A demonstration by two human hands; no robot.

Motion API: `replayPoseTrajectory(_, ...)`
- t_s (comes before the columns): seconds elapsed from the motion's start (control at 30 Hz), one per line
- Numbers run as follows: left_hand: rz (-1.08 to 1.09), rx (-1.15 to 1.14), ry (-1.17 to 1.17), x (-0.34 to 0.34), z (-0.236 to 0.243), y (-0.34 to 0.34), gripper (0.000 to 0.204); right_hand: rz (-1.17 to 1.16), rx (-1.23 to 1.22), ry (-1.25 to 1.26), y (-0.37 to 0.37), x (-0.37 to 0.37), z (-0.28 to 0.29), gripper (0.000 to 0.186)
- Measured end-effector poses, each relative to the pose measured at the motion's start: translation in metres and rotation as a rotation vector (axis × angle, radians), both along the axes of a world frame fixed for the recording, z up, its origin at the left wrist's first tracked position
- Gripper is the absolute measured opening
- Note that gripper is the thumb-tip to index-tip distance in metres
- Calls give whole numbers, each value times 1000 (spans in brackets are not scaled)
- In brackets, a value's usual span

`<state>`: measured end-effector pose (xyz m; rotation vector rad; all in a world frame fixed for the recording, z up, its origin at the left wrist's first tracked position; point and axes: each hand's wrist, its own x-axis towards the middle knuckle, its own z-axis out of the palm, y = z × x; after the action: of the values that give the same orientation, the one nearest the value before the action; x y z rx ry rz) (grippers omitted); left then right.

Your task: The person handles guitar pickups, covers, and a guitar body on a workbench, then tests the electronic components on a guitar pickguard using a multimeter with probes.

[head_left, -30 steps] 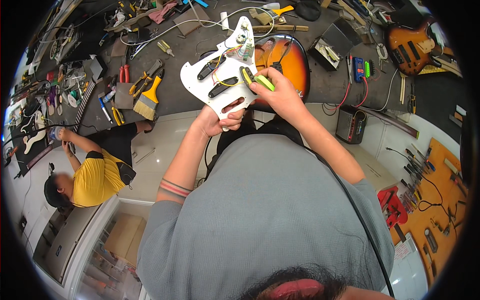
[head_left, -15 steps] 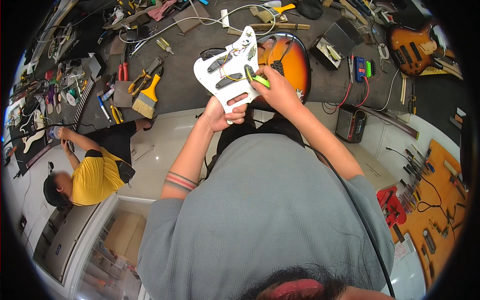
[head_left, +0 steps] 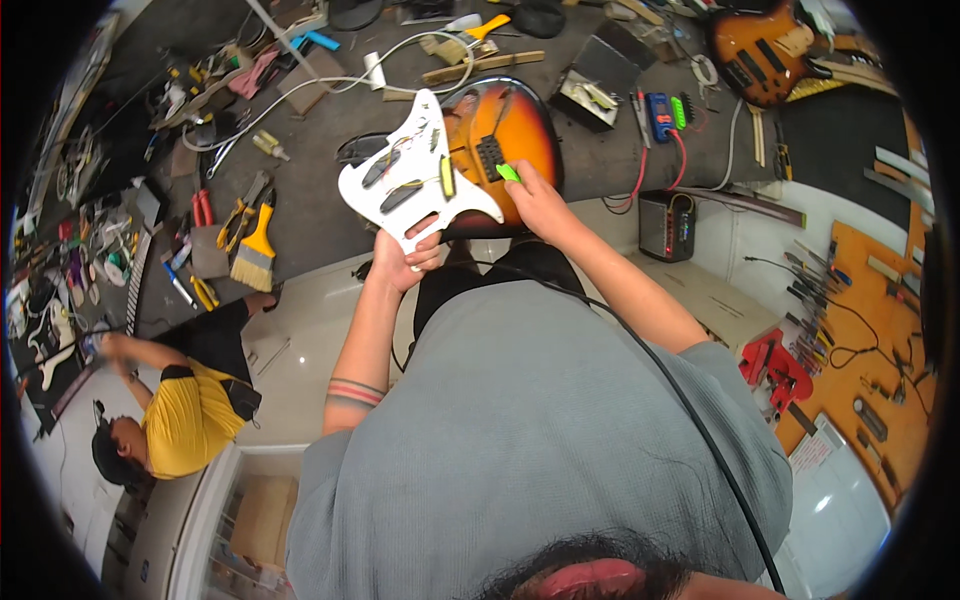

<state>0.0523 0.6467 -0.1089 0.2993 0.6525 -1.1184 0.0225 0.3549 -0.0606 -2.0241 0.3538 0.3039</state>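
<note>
At the workbench (head_left: 310, 215), we see the left hand (head_left: 405, 258) clamped on the lower end of a white pickguard (head_left: 420, 168), fingers curled round its edge, the wired side facing up. The pickguard extends forward from that hand, partly covering a sunburst guitar body (head_left: 525, 120) that lies beyond both hands. The right hand (head_left: 540, 208), its thumb and fingers together on a small bright-green piece (head_left: 508, 173), is the one that has shifted: half a second ago we saw it against the pickguard, the green overlapping the white; now it stands off to the right, above the guitar body near the dark bridge (head_left: 490, 157). Left behind on the pickguard, to the left of the right hand, we see a dark strip edged in yellow-green (head_left: 447, 178), which the right fingers reached earlier. The left hand keeps its grip as before. Well left of it lies a yellow-handled paintbrush (head_left: 257, 250); well to the right hand's right and forward, we find a blue meter (head_left: 660, 117) with red leads.
</note>
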Motion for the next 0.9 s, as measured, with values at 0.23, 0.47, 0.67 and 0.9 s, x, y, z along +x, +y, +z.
replayPoseTrajectory(0.23,-3,293,-75,-3,13,-14,48,-41,-221,-151,-100,-30,-9,29)
replayPoseTrajectory(0.47,159,678,-230,-30,31,-52,66,-88,-574,-381,-180,25,-3,30)
replayPoseTrajectory(0.67,19,1124,-390,-49,35,-73,40,70,-813,-471,-182,70,-9,39)
replayPoseTrajectory(0.9,-181,1309,-473,-68,22,-72,24,387,-838,-543,-198,70,-28,20)
